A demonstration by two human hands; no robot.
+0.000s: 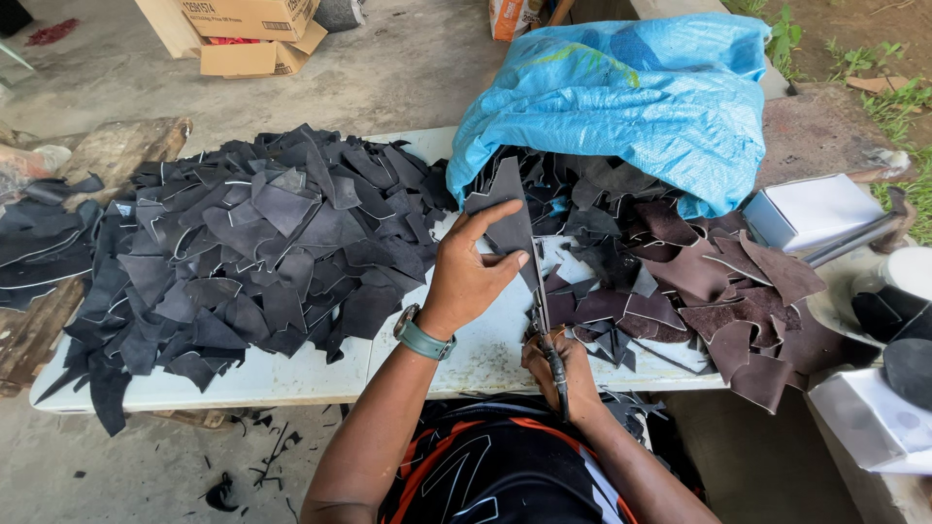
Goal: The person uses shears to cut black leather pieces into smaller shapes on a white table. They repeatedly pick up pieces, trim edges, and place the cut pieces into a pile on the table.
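Left hand (471, 277) holds a dark leather strip (507, 215) in a closed grip, above the table (291, 374) centre. Right hand (555, 367), at the near edge, has its grip closed on shears (544, 325) meeting the strip. Blue sack (631, 97) at the far edge spills dark scraps (680, 272). Black offcuts (252, 252) heap the left end.

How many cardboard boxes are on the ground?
2 in clear view: a big box at the top edge, and a flatter box just below it. More may hide beyond the frame.
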